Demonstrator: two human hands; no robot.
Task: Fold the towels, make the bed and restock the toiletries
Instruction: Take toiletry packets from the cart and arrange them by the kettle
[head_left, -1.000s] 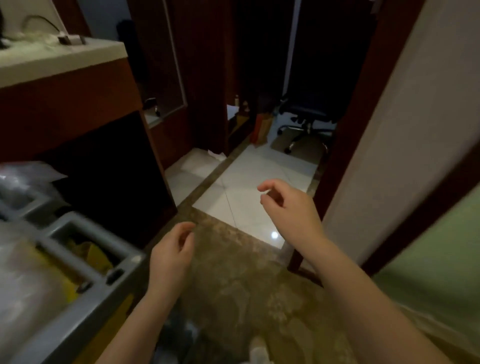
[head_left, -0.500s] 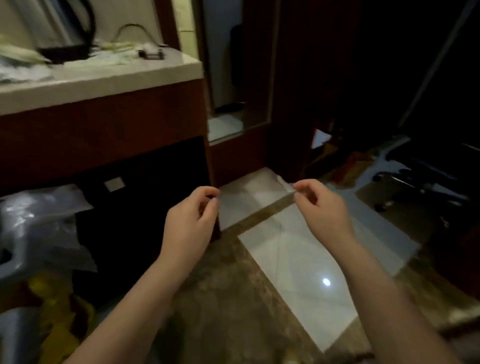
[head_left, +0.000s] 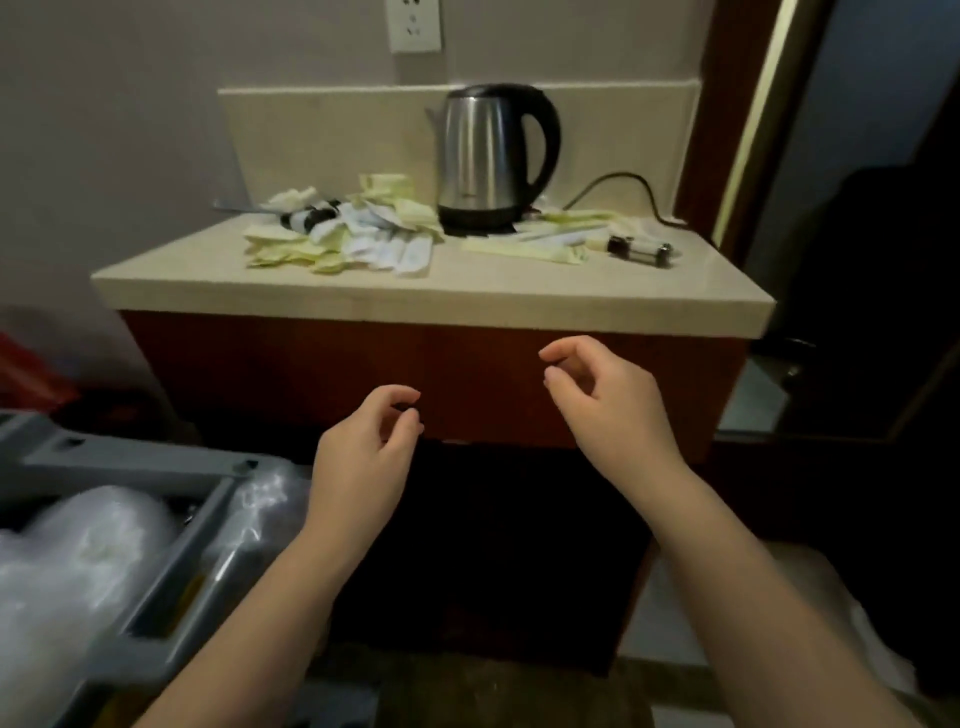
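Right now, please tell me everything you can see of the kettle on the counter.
The kettle stands upright on its black base at the back of the pale counter. Its body looks like brushed steel; the lid and handle are black, the handle facing right. A black cord lies to its right. Pale packets crowd its left side.

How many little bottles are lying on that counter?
2. One little bottle lies in the pile of packets left of the kettle; the other lies right of the kettle, on the counter. More may hide under the packets.
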